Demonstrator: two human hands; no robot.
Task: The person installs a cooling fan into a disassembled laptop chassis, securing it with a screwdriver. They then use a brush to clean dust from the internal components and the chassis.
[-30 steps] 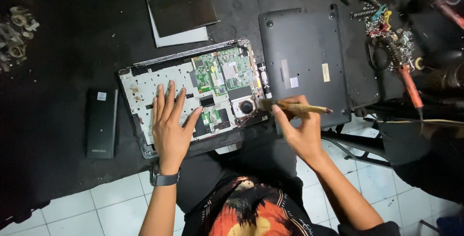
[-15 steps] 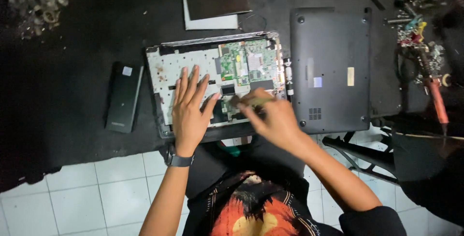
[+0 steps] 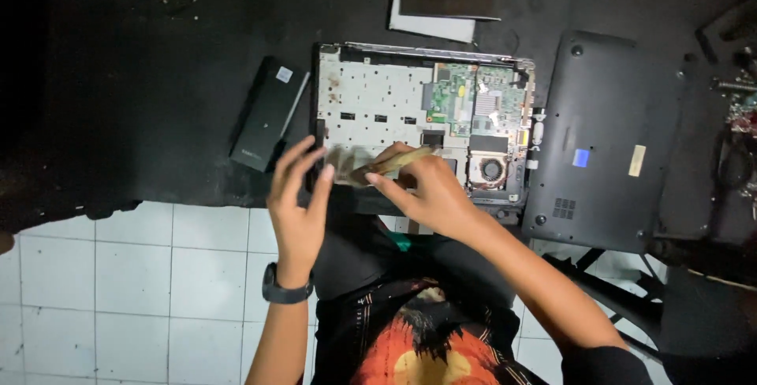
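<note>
Brush (image 3: 386,166) gripped in right hand (image 3: 430,192) over opened laptop (image 3: 378,105); left hand (image 3: 296,203) open; battery (image 3: 268,113) left, cover (image 3: 607,140) right.

Bare forearms, one wristwatch, dark printed shirt

A black watch (image 3: 285,290) circles the left wrist at 7 o'clock; the black shirt (image 3: 430,345) carries an orange-red print at 6 o'clock.
</note>
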